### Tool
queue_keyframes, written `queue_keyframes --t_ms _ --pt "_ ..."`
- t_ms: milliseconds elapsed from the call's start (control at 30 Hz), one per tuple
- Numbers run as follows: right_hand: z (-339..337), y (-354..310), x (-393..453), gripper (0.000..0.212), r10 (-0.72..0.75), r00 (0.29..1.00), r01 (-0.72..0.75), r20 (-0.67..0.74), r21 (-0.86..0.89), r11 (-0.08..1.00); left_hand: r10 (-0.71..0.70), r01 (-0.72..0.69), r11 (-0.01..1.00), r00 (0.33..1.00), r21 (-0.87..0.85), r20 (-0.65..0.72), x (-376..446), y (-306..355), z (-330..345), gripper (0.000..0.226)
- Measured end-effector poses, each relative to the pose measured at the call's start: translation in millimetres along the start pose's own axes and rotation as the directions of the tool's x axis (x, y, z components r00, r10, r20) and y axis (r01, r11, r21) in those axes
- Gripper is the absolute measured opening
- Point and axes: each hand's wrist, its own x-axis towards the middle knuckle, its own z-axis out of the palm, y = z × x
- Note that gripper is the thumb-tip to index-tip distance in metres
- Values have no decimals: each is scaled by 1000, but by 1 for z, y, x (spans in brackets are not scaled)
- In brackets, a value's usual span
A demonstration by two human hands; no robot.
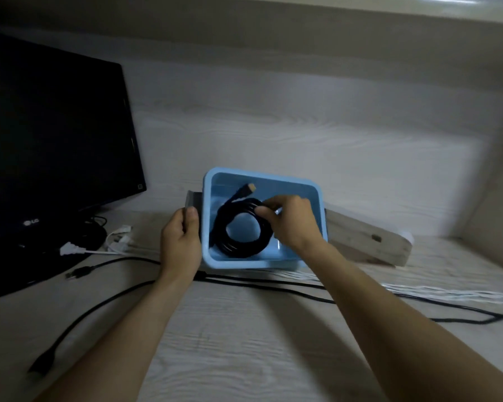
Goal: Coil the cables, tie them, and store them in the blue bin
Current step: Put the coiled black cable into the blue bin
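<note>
Head view: the blue bin [314, 187] is steadied at its near-left wall by the left hand [180, 245], fingers curled on it, while the coiled black cable [241, 227], lying inside, is pinched by the right hand [291, 221], apparently to seat it.

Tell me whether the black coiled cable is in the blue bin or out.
In. The coiled cable lies inside the blue bin, ringed by its walls; the right hand pinches the coil's upper edge.
</note>
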Motion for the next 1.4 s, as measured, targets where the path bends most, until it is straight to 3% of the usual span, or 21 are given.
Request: queue_keyframes --t_ms 133,267,400,467,567,667,767,867,967,1133,1267,1400 --pt "5 -18 25 55 118 978 -113 174 -38 993 -140 138 989 989 -52 -38 2 -6 -1 39" --pt "-1 -22 13 28 -3 985 17 173 -79 997 -258 248 962 964 -114 -73 7 -6 -1 41" --pt "-15 -2 -18 64 40 878 17 478 -114 993 -267 256 959 960 -123 -80 6 -1 -2 38" --pt "-12 13 -27 74 19 917 11 398 -72 997 -289 283 946 957 -160 -20 4 3 -3 37" --pt "1 35 -38 53 -74 962 90 262 -52 995 -328 347 920 936 -185 125 3 4 -5 39" --pt "16 42 -45 37 -185 978 196 97 -111 974 -352 384 902 918 -194 183 0 7 -3 61" --pt "29 40 -44 33 -257 959 226 -124 -220 949 -362 374 925 921 -70 146 -8 10 5 83" --pt "33 40 -42 33 -267 937 234 -226 -164 958 -383 374 924 908 81 168 -17 4 11 109" --pt "33 39 -44 32 -310 917 294 -253 -100 951 -398 390 917 910 85 119 -22 2 16 81" --pt "26 37 -47 26 -267 951 271 -158 6 963 -471 459 858 882 -231 5 -22 12 25 23" --pt "26 30 -49 35 -340 934 347 -109 57 936 -435 394 879 893 -268 -115 -10 25 19 17" --pt "14 26 -44 41 -391 863 421 -321 28 907 -548 472 802 825 -365 -138 17 44 14 27"
